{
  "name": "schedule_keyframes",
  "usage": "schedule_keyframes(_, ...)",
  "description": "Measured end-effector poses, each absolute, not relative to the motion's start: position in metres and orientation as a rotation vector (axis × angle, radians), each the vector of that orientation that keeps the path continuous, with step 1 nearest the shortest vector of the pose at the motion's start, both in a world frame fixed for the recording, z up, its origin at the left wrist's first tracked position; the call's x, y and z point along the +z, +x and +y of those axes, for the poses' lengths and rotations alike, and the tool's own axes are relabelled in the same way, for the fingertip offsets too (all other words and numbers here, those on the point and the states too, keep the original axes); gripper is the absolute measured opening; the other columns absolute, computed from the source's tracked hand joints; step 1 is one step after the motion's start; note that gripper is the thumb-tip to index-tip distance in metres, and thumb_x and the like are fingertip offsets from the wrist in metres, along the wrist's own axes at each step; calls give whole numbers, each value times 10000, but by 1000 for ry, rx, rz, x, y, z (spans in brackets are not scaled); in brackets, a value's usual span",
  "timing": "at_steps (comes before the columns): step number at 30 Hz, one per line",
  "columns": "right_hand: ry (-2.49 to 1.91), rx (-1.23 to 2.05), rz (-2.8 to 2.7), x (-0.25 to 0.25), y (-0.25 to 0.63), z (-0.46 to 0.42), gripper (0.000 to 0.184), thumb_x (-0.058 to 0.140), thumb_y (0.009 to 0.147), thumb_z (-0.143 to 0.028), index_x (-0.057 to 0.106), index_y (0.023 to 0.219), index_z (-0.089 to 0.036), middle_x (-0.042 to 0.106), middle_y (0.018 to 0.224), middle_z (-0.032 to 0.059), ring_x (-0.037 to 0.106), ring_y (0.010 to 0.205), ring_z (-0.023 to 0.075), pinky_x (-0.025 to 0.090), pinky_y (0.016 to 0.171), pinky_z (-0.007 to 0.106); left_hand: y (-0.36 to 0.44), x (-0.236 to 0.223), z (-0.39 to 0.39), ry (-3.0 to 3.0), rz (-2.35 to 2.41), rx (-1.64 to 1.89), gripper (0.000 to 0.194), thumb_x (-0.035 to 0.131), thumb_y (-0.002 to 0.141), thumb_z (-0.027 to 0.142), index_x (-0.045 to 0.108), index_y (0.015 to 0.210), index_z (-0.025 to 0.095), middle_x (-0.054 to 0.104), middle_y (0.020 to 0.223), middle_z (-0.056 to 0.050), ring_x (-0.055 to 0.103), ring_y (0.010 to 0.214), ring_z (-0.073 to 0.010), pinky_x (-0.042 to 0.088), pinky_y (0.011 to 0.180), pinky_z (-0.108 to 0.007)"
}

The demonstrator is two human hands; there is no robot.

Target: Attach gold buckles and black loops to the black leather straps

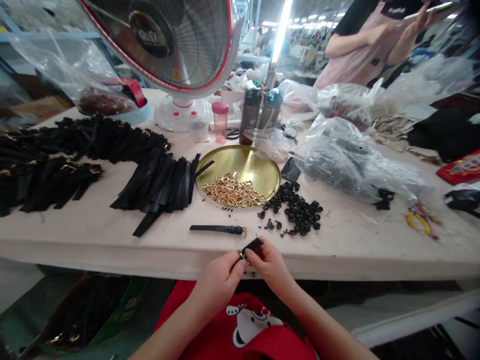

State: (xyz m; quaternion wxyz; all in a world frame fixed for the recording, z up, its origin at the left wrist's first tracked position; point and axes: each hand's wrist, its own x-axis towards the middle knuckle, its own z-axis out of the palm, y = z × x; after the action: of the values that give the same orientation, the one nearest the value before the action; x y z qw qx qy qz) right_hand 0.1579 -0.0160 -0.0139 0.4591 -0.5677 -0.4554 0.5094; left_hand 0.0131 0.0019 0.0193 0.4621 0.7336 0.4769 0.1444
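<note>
Two grips, both closed on one black strap [254,244]: your left grip [219,280] pinches it by the gold buckle [242,255], your right grip [272,262] holds it near its upper end. Location of strap: in front of you, at the near edge of the bench [112,245].

Risks, itemised:

One, slippage. The buckle is small and your fingertips cover much of it; a loose pinch could let it twist or drop toward your red apron [277,342]. How it sits on the strap, I cannot tell.

One flat strap with buckle [217,229], lying just beyond your hands; a forward sweep could push it askew.

One gold tray [262,167], buckles [234,192] heaped toward its near rim; a knock or tilt there could spill them.

One strap end [205,169], lying over the tray's left rim; pulled sideways, it could drag buckles along.

One scatter of black loops [302,215], loose and unfenced on the bench; a brushing forearm could roll strays away or mix them with fallen buckles.
</note>
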Motion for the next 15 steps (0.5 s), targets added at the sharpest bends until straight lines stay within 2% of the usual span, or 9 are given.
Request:
schedule_keyframes(9, -1373, 1175, -1241, -6, 162, -30, 118, 501, 805, -308, 486, 773, -196, 514, 650, -22, 477, 601, 123, 389, 567, 246, 15, 21, 2, 1765, 1146, 310, 324, 354, 851, 414, 439, 643, 180, 459, 533, 26, 437, 530, -127, 258, 517, -233)
schedule_keyframes(15, -1414, 1132, -1233, -15, 165, -25, 144, 506, 802, -330, 458, 769, -198, 513, 642, -26, 483, 583, 125, 395, 552, 251, 20, 23, 2, 1844, 1154, 331, 243, 346, 855, 311, 449, 680, 178, 507, 621, 10, 454, 603, -135, 286, 552, -232)
